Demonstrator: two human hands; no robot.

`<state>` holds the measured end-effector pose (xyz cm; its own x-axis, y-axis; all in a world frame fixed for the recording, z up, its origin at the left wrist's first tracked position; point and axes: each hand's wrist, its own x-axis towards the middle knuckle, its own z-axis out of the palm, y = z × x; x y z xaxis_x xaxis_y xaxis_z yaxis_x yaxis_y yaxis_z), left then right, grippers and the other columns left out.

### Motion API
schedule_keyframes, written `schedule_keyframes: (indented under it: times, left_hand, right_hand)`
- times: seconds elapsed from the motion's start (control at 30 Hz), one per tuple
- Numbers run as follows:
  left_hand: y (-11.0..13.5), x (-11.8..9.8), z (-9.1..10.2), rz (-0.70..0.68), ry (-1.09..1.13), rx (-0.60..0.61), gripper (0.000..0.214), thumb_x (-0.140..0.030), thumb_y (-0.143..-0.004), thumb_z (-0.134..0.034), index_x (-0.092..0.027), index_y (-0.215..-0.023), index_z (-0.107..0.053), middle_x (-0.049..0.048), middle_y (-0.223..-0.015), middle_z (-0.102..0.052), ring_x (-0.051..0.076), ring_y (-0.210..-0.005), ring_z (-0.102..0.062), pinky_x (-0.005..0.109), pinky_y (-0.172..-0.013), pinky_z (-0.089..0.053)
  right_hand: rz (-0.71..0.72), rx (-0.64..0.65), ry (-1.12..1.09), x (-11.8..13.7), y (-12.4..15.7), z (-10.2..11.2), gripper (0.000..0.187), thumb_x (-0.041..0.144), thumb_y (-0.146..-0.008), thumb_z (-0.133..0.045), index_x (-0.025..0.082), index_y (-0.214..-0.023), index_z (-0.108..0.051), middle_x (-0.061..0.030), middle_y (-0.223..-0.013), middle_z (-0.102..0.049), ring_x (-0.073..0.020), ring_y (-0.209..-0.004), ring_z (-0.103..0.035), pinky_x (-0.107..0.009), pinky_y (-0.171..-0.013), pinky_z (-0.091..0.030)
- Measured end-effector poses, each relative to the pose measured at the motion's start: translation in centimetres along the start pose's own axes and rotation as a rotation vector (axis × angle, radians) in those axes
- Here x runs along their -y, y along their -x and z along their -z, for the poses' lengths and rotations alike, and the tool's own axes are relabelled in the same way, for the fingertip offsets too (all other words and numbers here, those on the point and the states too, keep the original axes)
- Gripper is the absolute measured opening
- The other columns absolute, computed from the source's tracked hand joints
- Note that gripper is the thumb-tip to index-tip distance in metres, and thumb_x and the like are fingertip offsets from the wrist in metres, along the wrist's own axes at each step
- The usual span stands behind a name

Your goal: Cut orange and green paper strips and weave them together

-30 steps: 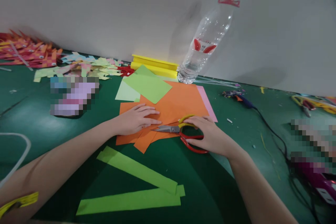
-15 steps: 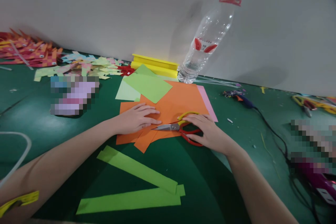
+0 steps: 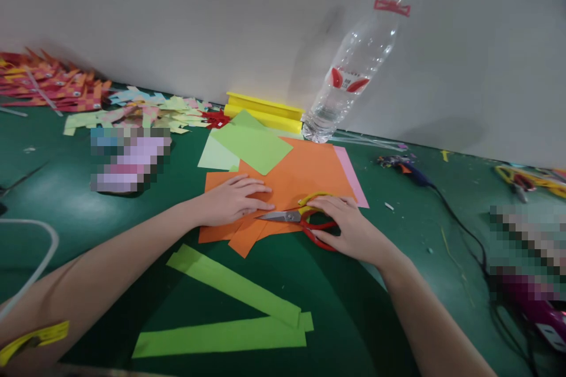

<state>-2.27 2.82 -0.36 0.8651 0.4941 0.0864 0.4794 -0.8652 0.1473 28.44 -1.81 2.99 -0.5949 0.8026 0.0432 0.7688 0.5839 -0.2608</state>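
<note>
My left hand (image 3: 239, 200) lies flat with fingers stretched out on orange paper (image 3: 305, 171). Several orange pieces overlap beneath it, including a strip (image 3: 244, 240) that sticks out toward me. In my right hand (image 3: 349, 224) are the scissors (image 3: 292, 217), held by their yellow and red handles. Their metal blades look closed and point left across the paper, the tips just below my left fingertips. A green sheet (image 3: 256, 141) overlaps the back of the orange paper. Nearer to me, green paper strips (image 3: 221, 334) form a sideways V.
A yellow channel-shaped piece (image 3: 265, 112) and a tilted clear bottle (image 3: 354, 70) are by the wall. Paper scraps (image 3: 145, 109) and folded orange-red paper pieces (image 3: 57, 82) lie back left, near a blurred phone-like object (image 3: 132, 162). A corded tool (image 3: 411, 171) is at right.
The whole view has shifted slightly. My hands, the scissors and the paper keep nearly the same places relative to each other; the right hand sits marginally closer around the handles.
</note>
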Motion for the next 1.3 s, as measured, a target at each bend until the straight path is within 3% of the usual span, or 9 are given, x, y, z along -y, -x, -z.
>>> schedule_keyframes:
  times: [0.3, 0.57, 0.8, 1.3]
  left_hand:
    - [0.0, 0.0, 0.0, 0.001, -0.012, 0.003, 0.051, -0.009, -0.091, -0.04, -0.038, -0.133, -0.044, -0.0015, -0.146, -0.036, 0.02, -0.136, -0.025, 0.04, -0.111, -0.019]
    - [0.1, 0.1, 0.0, -0.005, 0.009, -0.009, 0.046, -0.013, -0.093, -0.038, -0.036, -0.131, -0.047, -0.0007, -0.145, -0.038, 0.021, -0.136, -0.027, 0.041, -0.111, -0.018]
    - [0.1, 0.0, 0.1, -0.001, 0.03, 0.003, 0.046, -0.013, -0.094, -0.039, -0.037, -0.133, -0.045, -0.0013, -0.146, -0.037, 0.02, -0.136, -0.027, 0.041, -0.111, -0.016]
    - [0.0, 0.3, -0.2, -0.021, 0.027, -0.018, 0.04, -0.021, -0.097, -0.041, -0.039, -0.132, -0.045, -0.0013, -0.145, -0.037, 0.02, -0.135, -0.028, 0.042, -0.111, -0.019]
  right_hand:
    - [0.019, 0.016, -0.022, -0.2, 0.0, 0.1, 0.038, 0.034, -0.085, -0.056, 0.026, -0.122, -0.051, -0.0068, -0.126, -0.059, -0.0255, -0.119, -0.052, -0.047, -0.099, -0.038]
    - [0.011, 0.013, -0.035, 0.4, -0.2, -0.1, 0.038, 0.035, -0.084, -0.056, 0.026, -0.122, -0.052, -0.008, -0.125, -0.059, -0.0284, -0.118, -0.053, -0.052, -0.098, -0.039]
    - [0.018, 0.033, -0.107, 0.2, 0.0, 0.0, 0.039, 0.032, -0.085, -0.056, 0.024, -0.123, -0.051, -0.0091, -0.126, -0.057, -0.0265, -0.118, -0.052, -0.047, -0.1, -0.043]
    - [0.01, 0.032, -0.107, 1.0, -0.2, 0.0, 0.039, 0.032, -0.084, -0.058, 0.026, -0.121, -0.052, -0.0086, -0.125, -0.058, -0.0277, -0.116, -0.054, -0.05, -0.097, -0.044]
